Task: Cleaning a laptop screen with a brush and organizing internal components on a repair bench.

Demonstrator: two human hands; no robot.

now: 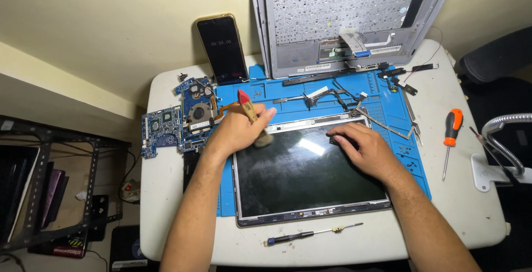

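A single view, from a camera worn on the person's head, looks steeply down and forward over a white table [471, 205] set against a pale wall. Both forearms enter from the bottom edge and reach away from the lens, so the left hand [239, 130] and right hand [363, 149] sit near the middle of the frame. The view is close enough to fill most of the frame with the tabletop, with the blue mat [410, 155] roughly centred. The far wall closes off the top, a dark metal rack [61, 194] and the floor show at the left edge, and a dark chair [499, 61] at the right. No second view shares the scene
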